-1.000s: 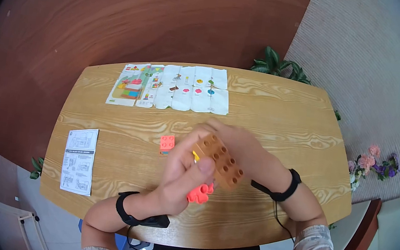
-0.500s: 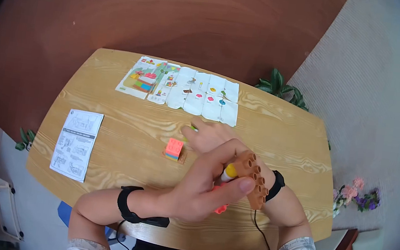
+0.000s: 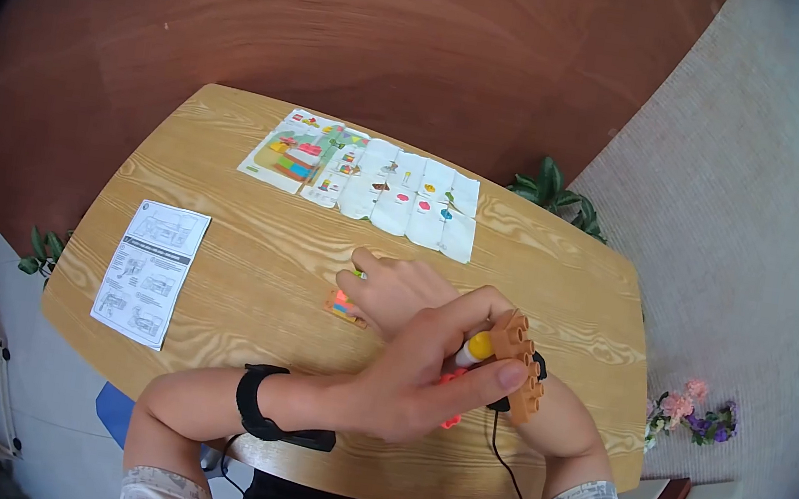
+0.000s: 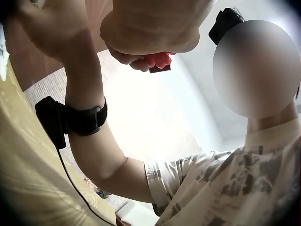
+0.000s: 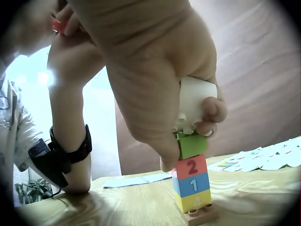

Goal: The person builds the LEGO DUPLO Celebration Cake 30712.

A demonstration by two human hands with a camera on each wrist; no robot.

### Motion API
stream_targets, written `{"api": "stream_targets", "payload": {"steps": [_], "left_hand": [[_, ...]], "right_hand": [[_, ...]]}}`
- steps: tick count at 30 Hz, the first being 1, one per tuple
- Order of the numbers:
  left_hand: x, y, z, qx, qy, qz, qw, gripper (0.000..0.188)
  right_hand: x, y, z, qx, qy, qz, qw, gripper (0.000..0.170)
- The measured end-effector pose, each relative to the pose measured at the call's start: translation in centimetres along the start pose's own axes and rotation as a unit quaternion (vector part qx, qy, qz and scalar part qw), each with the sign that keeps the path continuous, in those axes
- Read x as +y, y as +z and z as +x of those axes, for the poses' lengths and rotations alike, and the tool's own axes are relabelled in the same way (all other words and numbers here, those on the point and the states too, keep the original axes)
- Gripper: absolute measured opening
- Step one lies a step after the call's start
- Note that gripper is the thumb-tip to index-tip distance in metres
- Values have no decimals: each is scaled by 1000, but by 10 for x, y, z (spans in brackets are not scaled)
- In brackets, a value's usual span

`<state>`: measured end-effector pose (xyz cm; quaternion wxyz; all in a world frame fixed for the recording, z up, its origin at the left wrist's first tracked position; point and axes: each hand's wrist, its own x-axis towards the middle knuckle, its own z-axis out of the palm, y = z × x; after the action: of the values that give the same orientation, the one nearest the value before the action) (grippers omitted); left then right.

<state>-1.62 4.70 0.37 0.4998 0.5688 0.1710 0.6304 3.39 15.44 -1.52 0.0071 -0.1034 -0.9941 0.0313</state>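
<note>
My left hand (image 3: 407, 382) holds a brown studded toy brick (image 3: 514, 337), with the thumb along its side. Gripped in the same hand are a white cylinder with a yellow top (image 3: 477, 346) and a red flower-shaped piece (image 4: 158, 60). My right hand (image 3: 394, 294) reaches beneath the left arm to a brick stack. In the right wrist view its fingers curl round a white piece with knobs (image 5: 196, 101) and a green brick (image 5: 192, 147). Right under the green brick stand a red brick (image 5: 194, 165), a blue brick (image 5: 193, 186), a yellow brick (image 5: 195, 202) and a brown base (image 5: 203, 216).
An unfolded colour picture sheet (image 3: 407, 195) lies along the far side of the wooden table (image 3: 247, 260). At the left lies a black-and-white instruction sheet (image 3: 150, 267). Cables hang from both wrist straps. Plants and flowers (image 3: 691, 414) stand beyond the table.
My right hand has moved left from behind the left hand to the stack, now covering most of it. The left hand has shifted right, still gripping its pieces.
</note>
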Motion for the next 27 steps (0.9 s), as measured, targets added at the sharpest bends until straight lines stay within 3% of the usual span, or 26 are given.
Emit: {"api": "stream_targets", "payload": {"steps": [14, 20, 27], "left_hand": [[-2, 0, 1, -2, 9, 23, 1000, 23], [-1, -2, 1, -2, 14, 25, 1000, 27], [6, -2, 2, 0, 36, 31, 999, 26]], "right_hand": [[-11, -6, 10, 15, 30, 9, 999, 16], [-17, -15, 24, -62, 54, 3, 997, 23], [-17, 0, 21, -14, 14, -24, 1000, 19]]}}
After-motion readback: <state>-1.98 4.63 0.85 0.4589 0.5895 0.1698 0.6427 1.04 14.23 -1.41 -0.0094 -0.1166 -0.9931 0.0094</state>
